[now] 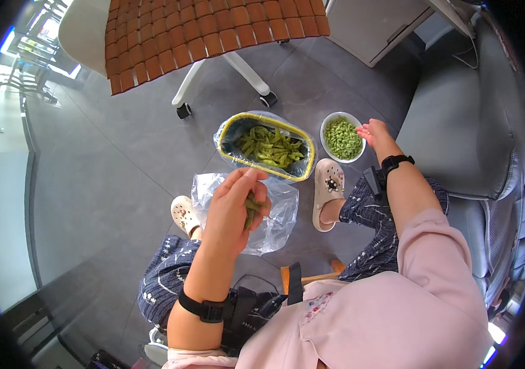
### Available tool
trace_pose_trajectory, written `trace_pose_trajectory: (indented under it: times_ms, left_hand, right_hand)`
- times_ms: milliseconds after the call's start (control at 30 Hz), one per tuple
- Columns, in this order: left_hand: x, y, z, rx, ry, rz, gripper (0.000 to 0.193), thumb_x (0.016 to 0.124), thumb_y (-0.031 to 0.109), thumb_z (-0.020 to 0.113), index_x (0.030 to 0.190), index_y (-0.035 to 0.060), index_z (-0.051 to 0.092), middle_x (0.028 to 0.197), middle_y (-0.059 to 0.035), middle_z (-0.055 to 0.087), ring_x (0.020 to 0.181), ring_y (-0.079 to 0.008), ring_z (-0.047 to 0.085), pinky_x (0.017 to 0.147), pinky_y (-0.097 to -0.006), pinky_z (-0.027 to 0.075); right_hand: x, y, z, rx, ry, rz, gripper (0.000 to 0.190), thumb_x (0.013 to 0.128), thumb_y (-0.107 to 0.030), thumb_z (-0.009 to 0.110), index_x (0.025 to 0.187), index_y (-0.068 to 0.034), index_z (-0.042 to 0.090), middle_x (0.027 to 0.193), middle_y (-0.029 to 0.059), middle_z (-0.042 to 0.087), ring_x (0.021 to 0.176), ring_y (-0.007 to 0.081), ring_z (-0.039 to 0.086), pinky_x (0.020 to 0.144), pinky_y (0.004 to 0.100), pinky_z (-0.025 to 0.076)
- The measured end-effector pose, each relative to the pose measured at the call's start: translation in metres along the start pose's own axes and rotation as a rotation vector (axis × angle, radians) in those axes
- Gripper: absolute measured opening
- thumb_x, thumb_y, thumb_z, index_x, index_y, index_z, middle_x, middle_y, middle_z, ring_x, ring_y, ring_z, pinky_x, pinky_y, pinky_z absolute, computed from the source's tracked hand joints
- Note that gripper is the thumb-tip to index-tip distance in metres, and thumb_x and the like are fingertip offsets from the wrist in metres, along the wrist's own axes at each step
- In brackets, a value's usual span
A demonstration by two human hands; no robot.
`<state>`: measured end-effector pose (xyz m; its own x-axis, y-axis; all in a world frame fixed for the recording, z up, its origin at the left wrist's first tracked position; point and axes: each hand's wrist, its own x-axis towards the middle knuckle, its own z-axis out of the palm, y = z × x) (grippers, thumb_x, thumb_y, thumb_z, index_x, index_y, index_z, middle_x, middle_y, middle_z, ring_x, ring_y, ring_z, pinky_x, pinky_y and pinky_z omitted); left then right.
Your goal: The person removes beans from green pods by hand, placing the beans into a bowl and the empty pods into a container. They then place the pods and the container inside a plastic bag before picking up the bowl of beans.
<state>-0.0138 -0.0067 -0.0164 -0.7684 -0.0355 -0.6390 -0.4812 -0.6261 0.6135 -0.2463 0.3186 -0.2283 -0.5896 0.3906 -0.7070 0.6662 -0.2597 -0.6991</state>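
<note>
Green bean pods (251,210) are gripped in my left hand (237,203), partly hidden by its fingers. That hand hangs over a clear plastic bag (276,226) on the floor. My right hand (375,132) is at the right rim of a white bowl (359,154), its fingers spread and pointing left; I see nothing held in it. Shelled green beans (343,137) fill much of the bowl. To the bowl's left stands a yellow-rimmed bin (311,161) lined with a clear plastic bag. Green pods or husks (271,147) lie inside it.
A white clog (329,196) on my foot is just below the bowl; the other clog (182,213) is left of the bag. A chair with a brown tile mat (216,37) stands ahead on casters. A black padded chair (460,124) is to the right, below a cabinet (377,27).
</note>
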Motion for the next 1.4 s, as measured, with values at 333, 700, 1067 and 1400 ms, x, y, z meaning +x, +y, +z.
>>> trace_pose_trajectory:
  times_ms: [333,700,1067,1400]
  left_hand:
    - [-0.001,0.000,-0.007,-0.004,-0.001,0.008,0.019,0.087,0.021,0.045,0.086,0.0032,0.051,0.063,-0.0027,0.047,0.053,-0.0137,0.048,0.036,-0.0194,0.031]
    - [-0.003,-0.001,-0.006,-0.161,0.003,0.000,0.018,0.087,0.019,0.043,0.086,0.0026,0.051,0.070,-0.0044,0.050,0.057,-0.0139,0.048,0.033,-0.0188,0.030]
    - [-0.009,0.004,0.004,-0.144,-0.038,-0.083,0.032,0.090,0.028,0.034,0.089,0.0019,0.051,0.073,-0.0068,0.056,0.051,-0.0128,0.051,0.034,-0.0200,0.031]
    - [-0.007,0.008,-0.001,-0.082,-0.081,0.009,0.035,0.090,0.030,0.034,0.091,0.0005,0.052,0.073,-0.0084,0.057,0.050,-0.0129,0.052,0.034,-0.0195,0.030]
  right_hand:
    - [-0.018,-0.004,0.007,-0.363,0.107,-0.160,0.022,0.062,-0.006,0.055,0.083,0.000,0.052,0.076,0.0104,0.051,0.067,0.0182,0.051,0.061,0.0324,0.041]
    - [-0.235,-0.027,0.083,-0.690,-1.141,-0.384,0.021,0.075,-0.010,0.059,0.095,-0.004,0.060,0.075,0.0009,0.058,0.063,0.0061,0.052,0.058,0.0201,0.044]
    - [-0.332,-0.020,0.071,-0.800,-1.435,-1.019,0.021,0.067,-0.005,0.064,0.088,-0.004,0.061,0.073,0.0025,0.056,0.064,0.0103,0.051,0.056,0.0216,0.040]
    - [-0.330,-0.026,0.080,-0.863,-1.237,-1.234,0.010,0.065,-0.011,0.063,0.069,-0.003,0.059,0.069,0.0088,0.056,0.064,0.0214,0.055,0.056,0.0303,0.042]
